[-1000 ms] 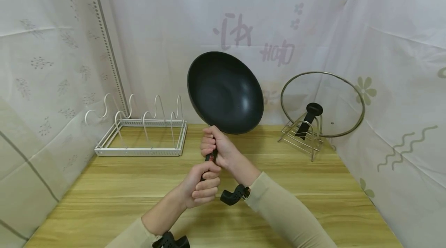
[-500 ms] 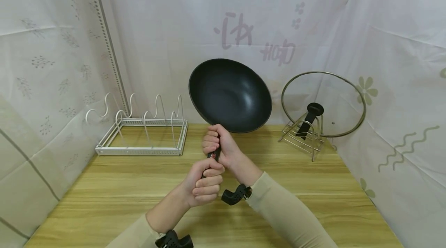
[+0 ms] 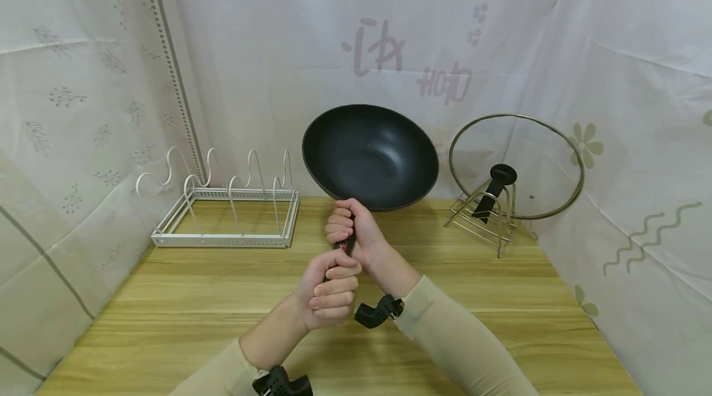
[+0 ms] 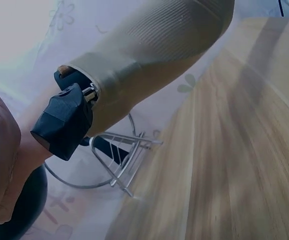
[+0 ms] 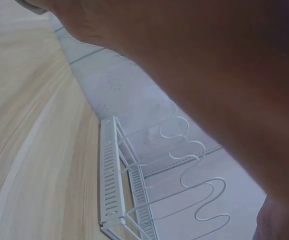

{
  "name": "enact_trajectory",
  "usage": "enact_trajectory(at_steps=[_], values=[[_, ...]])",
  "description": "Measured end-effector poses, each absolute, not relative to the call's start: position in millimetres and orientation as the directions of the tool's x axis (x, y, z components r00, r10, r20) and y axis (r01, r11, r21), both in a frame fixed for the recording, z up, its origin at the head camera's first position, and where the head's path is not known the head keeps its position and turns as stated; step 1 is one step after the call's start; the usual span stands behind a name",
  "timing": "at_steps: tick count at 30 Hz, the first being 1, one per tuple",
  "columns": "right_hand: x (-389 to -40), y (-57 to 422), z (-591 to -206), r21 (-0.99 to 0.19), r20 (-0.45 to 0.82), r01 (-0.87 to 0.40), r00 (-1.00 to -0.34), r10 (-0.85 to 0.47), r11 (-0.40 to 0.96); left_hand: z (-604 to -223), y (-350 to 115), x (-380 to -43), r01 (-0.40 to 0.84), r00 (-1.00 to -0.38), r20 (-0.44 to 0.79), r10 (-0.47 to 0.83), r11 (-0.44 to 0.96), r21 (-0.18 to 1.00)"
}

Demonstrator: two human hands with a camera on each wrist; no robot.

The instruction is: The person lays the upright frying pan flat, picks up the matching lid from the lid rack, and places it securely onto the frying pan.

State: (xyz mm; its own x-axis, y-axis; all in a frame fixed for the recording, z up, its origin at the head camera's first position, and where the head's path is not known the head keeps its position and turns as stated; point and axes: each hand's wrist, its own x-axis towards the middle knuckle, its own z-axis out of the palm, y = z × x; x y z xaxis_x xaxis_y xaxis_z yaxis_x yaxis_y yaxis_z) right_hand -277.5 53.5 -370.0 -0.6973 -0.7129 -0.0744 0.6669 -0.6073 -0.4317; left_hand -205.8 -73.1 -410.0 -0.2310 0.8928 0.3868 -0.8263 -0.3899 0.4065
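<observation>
A black wok (image 3: 369, 155) is held up over the back of the table, its dark inside tilted toward me. Both hands grip its black handle (image 3: 344, 245), one above the other. My right hand (image 3: 356, 232) wraps the handle close to the pan. Lower down, my left hand (image 3: 329, 291) curls around the handle's end, and its fingers hide most of that part. In the left wrist view a dark edge of the wok (image 4: 29, 205) shows behind a hand.
To the left stands a white wire rack (image 3: 222, 240) with curved dividers. At the right, a glass lid (image 3: 542, 161) with a black knob leans in a small metal stand (image 3: 484, 229). Patterned cloth (image 3: 250, 44) hangs behind the wooden table (image 3: 183, 309).
The wok has tipped, its far rim coming down so that its opening looks flatter. Both hands have shifted slightly right, still gripping the handle. The rack and lid have stayed put.
</observation>
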Motion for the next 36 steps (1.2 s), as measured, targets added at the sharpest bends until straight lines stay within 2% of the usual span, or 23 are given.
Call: enact_trajectory(at_steps=[17, 28, 36], values=[[-277.1, 55.5, -370.8, -0.417, -0.081, 0.642, -0.731, -0.678, -0.643, -408.5, -65.9, -210.2, -0.899, -0.128, 0.508, 0.852, -0.316, 0.303], [-277.6, 55.9, -371.8, -0.398, -0.089, 0.634, -0.746, -0.660, -0.663, -405.7, -67.2, -214.8, -0.917, -0.082, 0.520, 0.850, -0.269, 0.295], [-279.4, 56.7, -373.9, -0.405, -0.094, 0.621, -0.758, -0.645, -0.671, -405.4, -67.7, -216.7, -0.917, -0.071, 0.511, 0.857, -0.257, 0.304]])
